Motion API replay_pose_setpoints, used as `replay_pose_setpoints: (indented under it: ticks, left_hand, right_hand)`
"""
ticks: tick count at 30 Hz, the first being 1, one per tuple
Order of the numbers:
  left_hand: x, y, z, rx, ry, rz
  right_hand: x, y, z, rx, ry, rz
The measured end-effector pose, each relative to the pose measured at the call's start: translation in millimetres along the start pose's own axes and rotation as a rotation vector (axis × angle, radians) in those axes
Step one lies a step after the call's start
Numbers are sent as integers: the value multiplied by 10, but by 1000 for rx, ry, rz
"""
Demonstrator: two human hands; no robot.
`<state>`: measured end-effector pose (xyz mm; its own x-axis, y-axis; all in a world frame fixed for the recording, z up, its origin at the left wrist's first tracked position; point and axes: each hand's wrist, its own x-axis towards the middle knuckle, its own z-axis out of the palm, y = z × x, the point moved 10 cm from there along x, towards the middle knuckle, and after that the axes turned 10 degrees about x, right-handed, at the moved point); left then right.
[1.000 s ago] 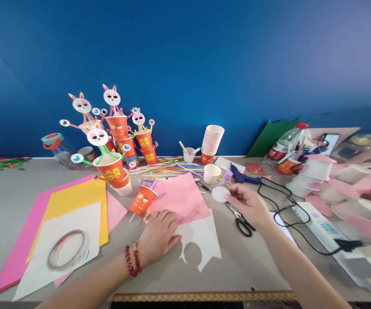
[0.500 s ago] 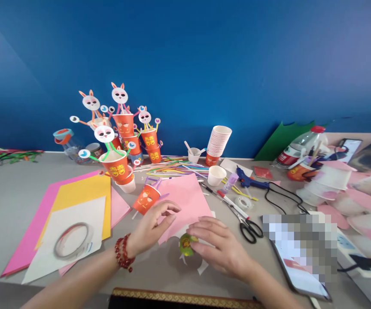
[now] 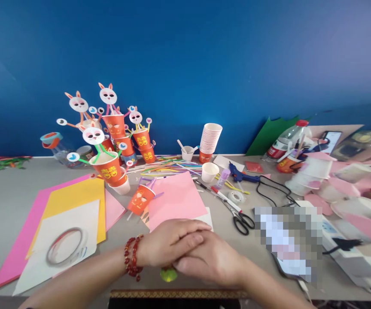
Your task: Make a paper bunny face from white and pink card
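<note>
My left hand [image 3: 169,240] lies across my right hand [image 3: 214,257] at the front of the desk, its fingers wrapped over it. The right hand's fingers are mostly hidden beneath the left. Below the joined hands, part of a round green-yellow piece [image 3: 168,274] shows on the desk; the rest is covered. Just beyond them lie a pink sheet [image 3: 175,201] and the corner of a white sheet [image 3: 208,219]. An orange paper cup [image 3: 141,200] with purple strips leans at the pink sheet's left side.
Rabbit-faced paper cup figures [image 3: 106,167] stand at back left. Coloured sheets [image 3: 72,193] carry a tape roll [image 3: 65,246] at left. To the right are scissors [image 3: 241,221], a blue glue gun [image 3: 241,175], stacked cups [image 3: 210,139], a bottle [image 3: 284,143] and a tablet-like device [image 3: 290,257].
My hands were apart over the green piece, fingers spread. They have come together, the left over the right, covering part of it. The whole view has shifted slightly.
</note>
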<state>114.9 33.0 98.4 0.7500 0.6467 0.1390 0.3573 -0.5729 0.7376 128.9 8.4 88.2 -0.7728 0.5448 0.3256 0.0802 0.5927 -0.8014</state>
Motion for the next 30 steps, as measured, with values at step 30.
replay_pose_setpoints:
  ticks: [30]
  left_hand:
    - [-771, -568, -645, 525, 210, -148]
  right_hand:
    - [-1056, 1103, -1789, 264, 1059, 334]
